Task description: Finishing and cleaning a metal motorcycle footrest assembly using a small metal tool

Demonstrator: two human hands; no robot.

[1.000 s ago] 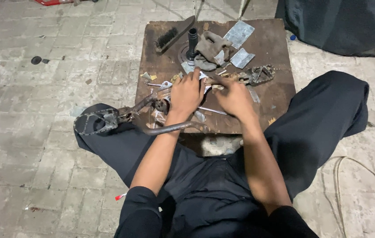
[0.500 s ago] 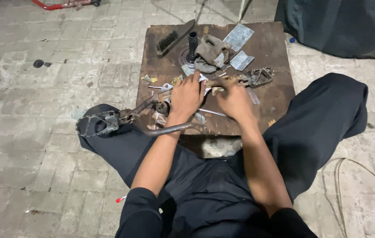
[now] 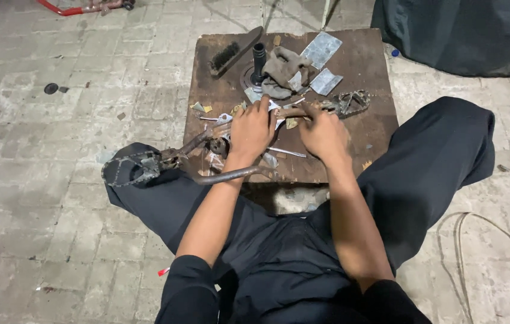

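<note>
Resting near the middle of the brown wooden board that serves as the surface (image 3: 381,126), a rusty metal crank arm with a toothed bicycle pedal at its far end (image 3: 346,103) is gripped by both hands. The left hand (image 3: 251,129) is laid over the near-centre clutter, its fingers (image 3: 261,107) curled down onto a pale, shiny metal piece (image 3: 274,107) beside the arm; whether they are actually closed on it cannot be told. The right hand (image 3: 322,132) is closed around the arm's inner end, with the pedal projecting toward the right edge of the surface.

A second rusty pedal on a bent crank (image 3: 132,168) hangs over the left near corner, above the person's leg. Toward the far edge are seen a dark-bristled wooden brush (image 3: 226,57), a black upright cylinder on a round base (image 3: 258,60), a crumpled grey rag (image 3: 284,72) and two flat silvery sheet pieces (image 3: 322,49).

The crank is judged heavy, stiff and rough with rust, unlikely to slip but sharp at the pedal teeth; it is best taken along the plain shaft, away from the toothed cage.
</note>
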